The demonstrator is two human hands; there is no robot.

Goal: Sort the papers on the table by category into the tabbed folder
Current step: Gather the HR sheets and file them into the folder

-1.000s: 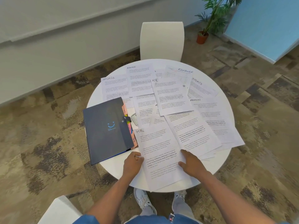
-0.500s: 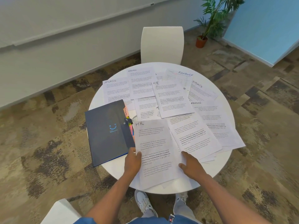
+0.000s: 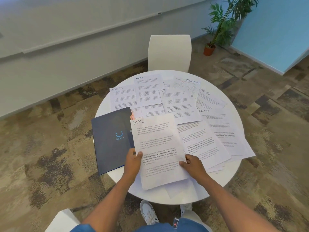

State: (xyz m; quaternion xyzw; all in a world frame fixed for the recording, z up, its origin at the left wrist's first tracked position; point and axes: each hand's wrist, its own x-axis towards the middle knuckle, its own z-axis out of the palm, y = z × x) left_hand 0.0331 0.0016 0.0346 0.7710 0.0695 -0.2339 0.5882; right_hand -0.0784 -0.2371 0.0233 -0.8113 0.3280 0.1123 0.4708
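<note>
A sheet headed HR [image 3: 158, 144] is lifted above the round white table [image 3: 234, 171]. My left hand [image 3: 133, 160] pinches its left edge and my right hand [image 3: 192, 163] grips its lower right edge. The sheet's top left corner overlaps the closed dark blue tabbed folder [image 3: 111, 139], which lies at the table's left with coloured tabs [image 3: 132, 117] peeking out. Other papers lie spread over the table, headed SPORTS [image 3: 122, 97], ADMIN [image 3: 148, 90], HR [image 3: 178, 104], FINANCE [image 3: 189, 86], SPORTS [image 3: 209, 99] and ADMIN [image 3: 222, 128].
A white chair [image 3: 169, 53] stands behind the table and another white seat [image 3: 62, 221] is at the lower left. A potted plant [image 3: 209, 48] stands on the patterned carpet at the back right, beside a blue panel [image 3: 274, 30].
Both hands have lifted the HR sheet off the pile and carried it left, so its corner now covers the folder's right edge.
</note>
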